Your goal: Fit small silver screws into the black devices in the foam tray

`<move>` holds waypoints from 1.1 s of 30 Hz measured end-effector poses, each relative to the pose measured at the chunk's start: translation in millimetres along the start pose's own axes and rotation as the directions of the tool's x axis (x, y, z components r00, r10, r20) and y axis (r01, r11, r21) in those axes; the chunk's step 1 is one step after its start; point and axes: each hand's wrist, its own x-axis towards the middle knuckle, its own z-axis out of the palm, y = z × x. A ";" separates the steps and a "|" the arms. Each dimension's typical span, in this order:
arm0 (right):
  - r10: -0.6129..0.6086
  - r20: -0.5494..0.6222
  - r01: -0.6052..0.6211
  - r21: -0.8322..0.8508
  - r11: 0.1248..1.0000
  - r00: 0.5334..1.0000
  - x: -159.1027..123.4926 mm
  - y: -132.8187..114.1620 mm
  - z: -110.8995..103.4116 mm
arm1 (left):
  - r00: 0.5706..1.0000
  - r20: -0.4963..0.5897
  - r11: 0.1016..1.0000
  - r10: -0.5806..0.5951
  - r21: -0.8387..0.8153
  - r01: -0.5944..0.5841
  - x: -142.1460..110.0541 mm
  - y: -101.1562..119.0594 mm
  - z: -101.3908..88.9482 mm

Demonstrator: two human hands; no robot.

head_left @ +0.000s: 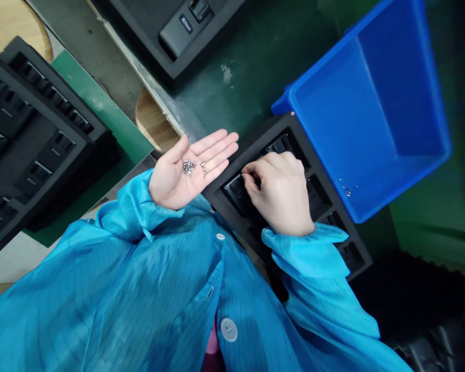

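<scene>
My left hand is held palm up with its fingers stretched out. A small pile of silver screws lies on that palm, with a few more near the base of the fingers. My right hand is closed in a pinch over a black plastic part. Whatever sits between the thumb and forefinger is hidden. That part rests in a compartment of a black foam tray, which has several such compartments. The right hand and sleeve cover some of them.
A blue plastic bin stands against the tray's right side, with several small metal pieces inside. Another foam tray holding a black device is at the top. Stacked foam trays fill the left, near wooden stools.
</scene>
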 end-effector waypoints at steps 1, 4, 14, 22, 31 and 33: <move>0.007 -0.019 -0.007 0.013 1.000 1.000 -3.7 -1.5 0.8 | 1.000 -0.006 1.000 -0.010 -0.012 0.010 0.3 -1.1 0.0; 0.011 -0.070 -0.008 0.043 0.999 0.998 -17.2 -4.4 4.1 | 0.999 -0.012 0.999 -0.030 -0.027 0.030 1.5 -3.9 0.5; 0.007 -0.186 0.003 0.055 0.998 0.983 -33.9 -15.0 -12.5 | 0.990 0.109 0.995 -0.095 -0.012 0.097 4.3 -18.8 3.6; 0.119 -0.220 -0.088 0.147 0.985 0.968 -28.3 -51.6 -20.6 | 0.991 0.029 0.991 -0.132 -0.033 0.133 8.0 -41.2 16.1; 0.199 -0.227 -0.183 0.092 0.979 0.953 -30.8 -55.4 -9.4 | 0.993 -0.010 0.993 -0.117 -0.030 0.117 8.4 -50.6 20.2; 0.212 -0.232 -0.192 0.103 0.976 0.949 -30.6 -55.6 -8.4 | 0.994 -0.017 0.994 -0.107 -0.021 0.107 9.0 -51.5 20.4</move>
